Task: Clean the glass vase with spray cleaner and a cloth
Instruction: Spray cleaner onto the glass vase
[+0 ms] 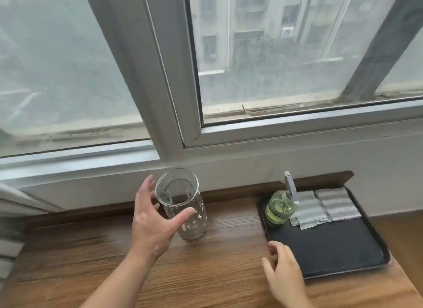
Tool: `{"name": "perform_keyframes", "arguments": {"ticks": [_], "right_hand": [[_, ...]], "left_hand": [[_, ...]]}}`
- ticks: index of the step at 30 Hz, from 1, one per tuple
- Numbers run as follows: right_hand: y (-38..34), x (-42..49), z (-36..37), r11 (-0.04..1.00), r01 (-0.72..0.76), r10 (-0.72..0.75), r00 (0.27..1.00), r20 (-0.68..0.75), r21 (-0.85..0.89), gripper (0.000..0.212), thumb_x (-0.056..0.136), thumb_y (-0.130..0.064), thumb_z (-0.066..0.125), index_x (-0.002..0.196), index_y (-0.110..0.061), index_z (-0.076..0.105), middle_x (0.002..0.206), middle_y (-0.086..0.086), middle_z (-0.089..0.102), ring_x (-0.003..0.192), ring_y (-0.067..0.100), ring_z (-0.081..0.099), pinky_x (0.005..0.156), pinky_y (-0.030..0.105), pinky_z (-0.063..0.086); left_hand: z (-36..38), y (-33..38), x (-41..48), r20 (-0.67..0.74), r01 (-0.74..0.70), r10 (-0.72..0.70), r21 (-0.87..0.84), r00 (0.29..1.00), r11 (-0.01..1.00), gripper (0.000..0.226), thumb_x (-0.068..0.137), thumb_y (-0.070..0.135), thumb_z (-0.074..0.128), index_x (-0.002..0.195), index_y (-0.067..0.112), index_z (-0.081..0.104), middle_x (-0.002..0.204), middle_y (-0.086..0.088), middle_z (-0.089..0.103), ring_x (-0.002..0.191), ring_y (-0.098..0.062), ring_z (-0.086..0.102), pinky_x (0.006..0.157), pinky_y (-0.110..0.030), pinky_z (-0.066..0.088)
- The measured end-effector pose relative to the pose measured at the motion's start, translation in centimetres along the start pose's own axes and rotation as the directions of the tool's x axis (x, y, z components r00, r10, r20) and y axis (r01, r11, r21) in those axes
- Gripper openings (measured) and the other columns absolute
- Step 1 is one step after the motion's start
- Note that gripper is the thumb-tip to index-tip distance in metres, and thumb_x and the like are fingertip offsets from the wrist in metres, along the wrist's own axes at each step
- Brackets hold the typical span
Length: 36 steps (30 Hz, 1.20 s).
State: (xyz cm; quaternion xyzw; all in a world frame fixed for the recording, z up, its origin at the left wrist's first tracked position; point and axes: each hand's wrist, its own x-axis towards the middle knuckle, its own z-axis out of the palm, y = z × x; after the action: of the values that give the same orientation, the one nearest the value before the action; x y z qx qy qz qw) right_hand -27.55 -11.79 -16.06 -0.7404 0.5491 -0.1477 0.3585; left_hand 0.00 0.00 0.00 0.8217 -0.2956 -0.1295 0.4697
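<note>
- The glass vase (183,207) stands on the wooden table (96,262), close to the wall under the window (274,55), a little left of the middle of the view.
- Its long axis runs upright: base on the wood, open mouth on top. In this wide view the mouth lies toward 11 o'clock from the base. The glass is clear and ribbed.
- The left hand (153,223) is at the vase's 8 o'clock, palm turned to the glass, with the fingers (146,188) spread wide and fairly straight.
- The long fingers reach up beside the rim on its 9 o'clock side, and the thumb crosses in front of the body of the vase. Whether any of them presses the glass I cannot tell.
- The right hand (282,271) lies at 4 o'clock from the vase, well apart from it, at the near left corner of a black tray (332,250). Its fingers are loosely bent, hold nothing, and their tips sit at the tray's edge.
- The tray lies at 3 o'clock from the vase.
- In the tray's 10 o'clock corner stands a green spray bottle (280,208) with a grey trigger head, upright.
- Just at the bottle's 3 o'clock lie two grey striped cloths, the nearer cloth (306,212) touching the bottle's side and the farther cloth (336,204) overlapping its edge.
</note>
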Motion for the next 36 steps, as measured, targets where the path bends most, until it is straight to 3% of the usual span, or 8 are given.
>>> {"name": "perform_keyframes", "arguments": {"ticks": [4, 9, 13, 18, 22, 29, 33, 36], "right_hand": [[0.9, 3.5, -1.9, 0.992, -0.128, 0.127, 0.989, -0.08, -0.005, 0.034, 0.092, -0.02, 0.068, 0.124, -0.018, 0.057, 0.119, -0.001, 0.057, 0.095, 0.012, 0.059, 0.082, 0.03, 0.045], [1.7, 6.6, -4.1, 0.975, -0.194, 0.209, 0.967, -0.146, 0.111, 0.044, 0.087, -0.031, 0.077, 0.12, -0.019, 0.051, 0.119, 0.0, 0.056, 0.101, 0.015, 0.057, 0.082, 0.031, 0.044], [1.0, 9.0, -4.9, 0.963, -0.147, 0.18, 0.975, -0.134, 0.225, 0.067, 0.08, -0.034, 0.084, 0.134, -0.019, 0.048, 0.127, -0.002, 0.055, 0.112, 0.012, 0.053, 0.093, 0.03, 0.043], [0.6, 11.8, -5.3, 0.972, -0.072, 0.097, 0.99, -0.101, 0.225, 0.083, 0.077, -0.044, 0.084, 0.147, -0.028, 0.042, 0.139, -0.004, 0.054, 0.127, 0.017, 0.051, 0.107, 0.043, 0.045], [-0.2, 13.5, -5.9, 0.967, -0.001, 0.011, 0.999, -0.037, 0.253, 0.073, 0.082, -0.042, 0.081, 0.145, -0.029, 0.047, 0.126, -0.007, 0.062, 0.117, 0.015, 0.054, 0.101, 0.039, 0.046], [-0.9, 13.5, -7.2, 0.969, 0.057, -0.067, 0.997, 0.035, 0.239, 0.032, 0.093, -0.032, 0.072, 0.121, -0.022, 0.061, 0.102, -0.006, 0.062, 0.099, 0.017, 0.057, 0.085, 0.031, 0.042], [-1.5, 10.0, -8.6, 0.968, 0.145, -0.154, 0.988, 0.028, 0.205, 0.022, 0.091, -0.028, 0.074, 0.105, -0.031, 0.057, 0.093, -0.018, 0.058, 0.087, 0.002, 0.057, 0.071, 0.017, 0.04], [-1.9, 6.4, -9.6, 0.955, 0.116, -0.139, 0.988, 0.067, 0.274, 0.017, 0.089, -0.025, 0.076, 0.101, -0.031, 0.065, 0.094, -0.007, 0.066, 0.087, 0.007, 0.063, 0.071, 0.021, 0.048]], "left_hand": [[1.8, 0.5, 2.3, -0.029, -0.073, 0.073, 0.02, 0.997, 0.997, 0.118, 0.053, 0.051, 0.094, 0.153, 0.03, 0.035, 0.151, 0.006, 0.044, 0.132, -0.011, 0.05, 0.115, -0.039, 0.042], [3.5, 0.5, 2.8, -0.062, -0.095, 0.101, 0.086, 0.993, 0.992, 0.109, 0.056, 0.041, 0.097, 0.148, 0.03, 0.04, 0.146, 0.003, 0.048, 0.122, -0.016, 0.058, 0.108, -0.039, 0.047], [4.0, 0.7, 2.7, -0.076, -0.119, 0.129, 0.125, 0.989, 0.985, 0.1, 0.06, 0.029, 0.098, 0.144, 0.029, 0.043, 0.142, -0.001, 0.051, 0.117, -0.017, 0.061, 0.101, -0.031, 0.047], [4.5, 1.5, 1.6, -0.055, -0.122, 0.126, 0.067, 0.991, 0.99, 0.099, 0.058, 0.026, 0.098, 0.143, 0.029, 0.046, 0.136, 0.003, 0.055, 0.116, -0.016, 0.064, 0.103, -0.033, 0.049], [4.6, 2.5, 0.3, -0.034, -0.069, 0.068, -0.046, 0.997, 0.997, 0.093, 0.061, 0.019, 0.096, 0.139, 0.033, 0.047, 0.135, 0.003, 0.054, 0.115, -0.013, 0.065, 0.098, -0.024, 0.049], [3.4, 2.4, -1.9, 0.015, 0.099, -0.098, -0.23, 0.995, 0.968, 0.091, 0.061, 0.025, 0.094, 0.14, 0.033, 0.048, 0.133, 0.002, 0.056, 0.114, -0.016, 0.068, 0.1, -0.046, 0.057], [2.4, 0.6, -3.1, 0.013, 0.162, -0.165, -0.276, 0.986, 0.948, 0.097, 0.052, 0.038, 0.094, 0.138, 0.035, 0.05, 0.131, 0.0, 0.06, 0.113, -0.019, 0.07, 0.092, -0.036, 0.06], [1.5, -0.9, -3.7, 0.023, 0.206, -0.211, -0.34, 0.977, 0.917, 0.098, 0.053, 0.034, 0.1, 0.137, 0.034, 0.051, 0.131, -0.003, 0.062, 0.111, -0.021, 0.071, 0.085, -0.031, 0.063]]}}
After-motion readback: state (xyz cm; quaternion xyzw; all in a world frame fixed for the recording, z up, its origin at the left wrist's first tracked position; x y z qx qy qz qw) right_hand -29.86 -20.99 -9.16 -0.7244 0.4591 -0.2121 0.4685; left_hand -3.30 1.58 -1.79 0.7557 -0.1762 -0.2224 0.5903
